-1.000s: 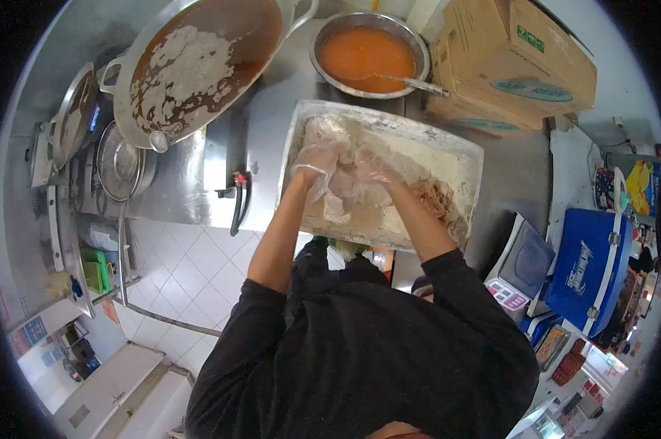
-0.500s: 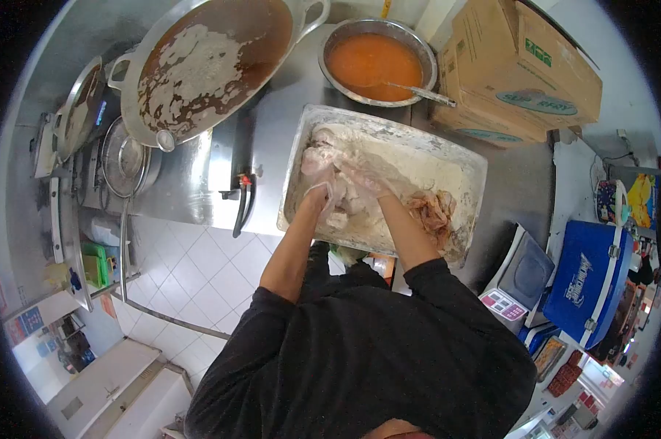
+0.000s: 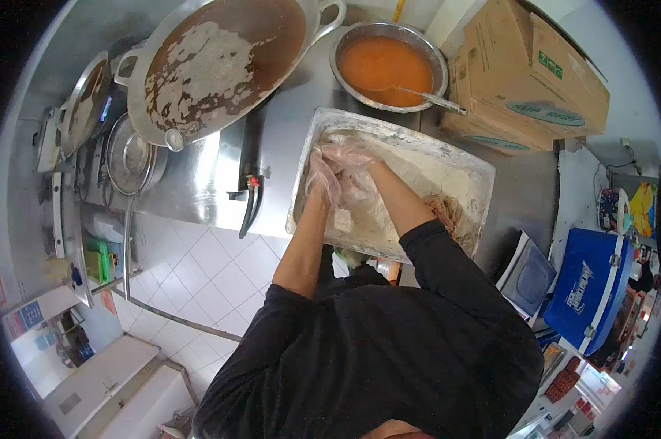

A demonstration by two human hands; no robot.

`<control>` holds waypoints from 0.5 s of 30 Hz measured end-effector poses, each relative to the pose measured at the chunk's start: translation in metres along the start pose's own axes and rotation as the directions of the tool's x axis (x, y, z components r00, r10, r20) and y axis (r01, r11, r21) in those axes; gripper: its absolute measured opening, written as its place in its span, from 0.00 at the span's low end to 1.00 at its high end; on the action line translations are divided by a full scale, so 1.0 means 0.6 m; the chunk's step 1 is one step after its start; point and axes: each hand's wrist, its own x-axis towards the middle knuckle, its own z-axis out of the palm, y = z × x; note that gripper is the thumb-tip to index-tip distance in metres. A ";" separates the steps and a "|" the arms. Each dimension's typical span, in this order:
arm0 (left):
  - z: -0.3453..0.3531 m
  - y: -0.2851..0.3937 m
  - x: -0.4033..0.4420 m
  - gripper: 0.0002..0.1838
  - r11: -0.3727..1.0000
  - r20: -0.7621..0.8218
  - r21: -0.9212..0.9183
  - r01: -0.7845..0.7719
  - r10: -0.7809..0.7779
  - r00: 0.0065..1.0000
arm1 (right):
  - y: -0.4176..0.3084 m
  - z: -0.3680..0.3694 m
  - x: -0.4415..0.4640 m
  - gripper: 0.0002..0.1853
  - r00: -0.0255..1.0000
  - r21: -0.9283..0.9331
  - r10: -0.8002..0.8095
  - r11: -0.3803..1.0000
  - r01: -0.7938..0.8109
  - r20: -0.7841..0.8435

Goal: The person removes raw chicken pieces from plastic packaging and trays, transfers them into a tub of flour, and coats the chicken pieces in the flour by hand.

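A white tray (image 3: 458, 151) of pale flour lies below me. My left hand (image 3: 322, 175), in a clear plastic glove, is at the tray's left side among flour-coated pieces. Close beside it, my right hand (image 3: 351, 156), also gloved, reaches over the same pieces. The gloves and flour hide the fingers of both hands, so their grip cannot be made out. One coated piece (image 3: 343, 219) lies below the hands. Darker, less floured pieces (image 3: 447, 212) sit at the tray's right, partly behind my right forearm.
A large pan (image 3: 136, 99) of brown liquid with foam stands upper left. Behind the tray is a metal bowl (image 3: 335, 62) of orange liquid with a ladle (image 3: 444, 102). Cardboard boxes (image 3: 528, 73), a scale (image 3: 528, 274) and a blue cooler (image 3: 587, 289) are at right.
My right hand has moved left and up, closer to my left hand. The view has shifted, so the tray, pan and bowl appear farther right and slightly lower.
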 end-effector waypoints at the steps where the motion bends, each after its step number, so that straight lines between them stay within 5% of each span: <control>1: 0.004 0.004 -0.002 0.32 1.000 0.034 0.014 0.027 -0.028 0.999 | 0.021 0.006 0.000 0.32 0.999 0.040 -0.031 0.999 0.032 -0.020; 4: 0.038 0.036 -0.031 0.31 0.947 -0.018 0.300 0.115 -0.115 0.993 | 0.053 0.014 -0.025 0.32 0.960 -0.114 -0.218 0.973 0.200 -0.173; 6: 0.035 0.025 -0.050 0.29 0.755 -0.043 0.652 0.072 -0.057 0.997 | 0.053 0.024 -0.116 0.32 0.822 -0.567 -0.491 0.779 0.266 -0.289; 7: 0.027 0.021 -0.060 0.28 0.557 0.016 0.830 -0.026 0.024 1.000 | 0.055 0.014 -0.150 0.31 0.862 -0.435 -0.437 0.849 0.301 -0.256; 9: 0.014 0.010 -0.073 0.28 0.458 0.079 0.884 -0.099 0.063 0.995 | 0.066 -0.017 -0.198 0.30 0.920 -0.147 -0.351 0.933 0.328 -0.174; 10: 0.004 0.004 -0.078 0.27 0.596 0.058 0.800 -0.070 0.040 0.998 | 0.093 -0.032 -0.192 0.30 0.795 -0.707 -0.520 0.686 0.172 -0.312; 11: -0.014 -0.008 -0.083 0.27 0.717 0.032 0.696 -0.028 0.009 0.999 | 0.139 -0.034 -0.172 0.30 0.642 -0.958 -0.711 0.230 -0.173 -0.287; 12: -0.028 -0.019 -0.087 0.27 0.819 0.006 0.573 0.019 -0.027 1.000 | 0.187 -0.028 -0.151 0.30 0.528 -0.800 -0.842 -0.237 -0.551 -0.114; 13: -0.024 -0.033 -0.081 0.29 0.901 -0.025 0.430 0.055 -0.049 0.998 | 0.196 -0.027 -0.143 0.31 0.559 -0.445 -0.819 -0.550 -0.706 0.125; 15: 0.009 -0.049 -0.057 0.32 0.988 -0.069 0.116 0.104 -0.096 0.993 | 0.179 -0.030 -0.124 0.31 0.648 0.389 -0.566 -0.520 -0.761 0.510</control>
